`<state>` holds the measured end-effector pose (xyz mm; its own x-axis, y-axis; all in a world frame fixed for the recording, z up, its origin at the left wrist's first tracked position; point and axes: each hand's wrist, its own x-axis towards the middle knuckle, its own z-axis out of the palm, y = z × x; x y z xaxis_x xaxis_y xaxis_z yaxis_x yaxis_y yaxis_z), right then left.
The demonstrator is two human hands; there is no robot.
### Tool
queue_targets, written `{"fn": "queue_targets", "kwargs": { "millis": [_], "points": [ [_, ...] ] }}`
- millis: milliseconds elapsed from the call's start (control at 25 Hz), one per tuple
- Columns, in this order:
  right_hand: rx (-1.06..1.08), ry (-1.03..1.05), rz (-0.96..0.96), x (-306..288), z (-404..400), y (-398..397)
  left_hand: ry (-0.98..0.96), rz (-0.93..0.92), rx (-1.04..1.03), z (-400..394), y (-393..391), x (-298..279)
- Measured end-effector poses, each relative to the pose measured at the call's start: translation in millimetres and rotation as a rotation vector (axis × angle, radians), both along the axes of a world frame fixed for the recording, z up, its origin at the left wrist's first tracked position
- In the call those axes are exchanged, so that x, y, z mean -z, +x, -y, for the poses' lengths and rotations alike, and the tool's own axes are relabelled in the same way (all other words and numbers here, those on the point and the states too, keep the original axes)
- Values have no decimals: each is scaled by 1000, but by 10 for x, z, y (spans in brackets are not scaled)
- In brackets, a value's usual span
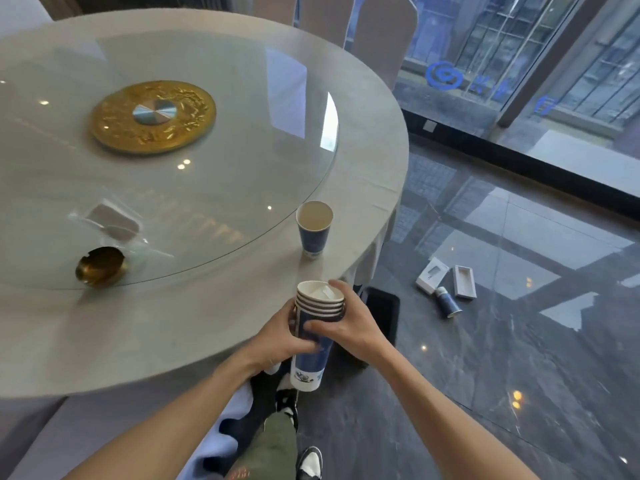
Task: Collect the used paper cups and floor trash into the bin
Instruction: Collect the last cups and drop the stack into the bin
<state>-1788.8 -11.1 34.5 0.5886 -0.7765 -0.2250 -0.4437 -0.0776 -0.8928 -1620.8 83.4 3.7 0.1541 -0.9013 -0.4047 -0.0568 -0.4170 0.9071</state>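
Note:
A stack of several nested blue-and-white paper cups [313,362] is held upright just off the table's near edge. My left hand [281,341] grips its left side and my right hand [349,323] wraps its right side near the rims. One more blue paper cup [314,230] stands upright and alone on the tablecloth beyond the stack. On the dark floor to the right lie a tipped-over paper cup [447,301] and two small white boxes [432,275] [464,282]. A dark bin [381,317] stands on the floor behind my right hand, mostly hidden.
The round table [194,327] carries a glass turntable [214,188] with a gold centre disc [153,116], a brass ashtray [101,266] and a clear plastic wrapper [114,221]. Covered chairs [382,36] stand at the far side. Glass walls [519,64] run along the right.

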Motion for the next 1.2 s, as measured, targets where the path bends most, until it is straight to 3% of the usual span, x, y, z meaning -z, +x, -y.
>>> {"fn": "queue_targets", "kwargs": {
  "millis": [200, 280, 440, 560, 640, 960, 1200],
  "points": [
    [-83, 11, -180, -169, 552, 422, -11, -1, -167, 580, 342, 64],
    [-80, -181, -266, -243, 805, 641, 5, 2, -199, 737, 566, 116],
    [105, -451, -250, -374, 1312, 1083, 44, 40, -219, 912, 919, 183],
    [-22, -472, -491, -300, 1606, 1275, 80, 58, -267, 976, 1023, 203],
    [-118, -454, -553, -199, 1715, 1302, 83, 63, -280, 1003, 1012, 188],
    [-231, -157, -426, 63, 1976, 1104, 91, 92, -312, 1093, 868, 228],
    [143, -113, -276, -78, 2254, 537, -5, 94, -309, 1527, 831, -58]
  ]
}}
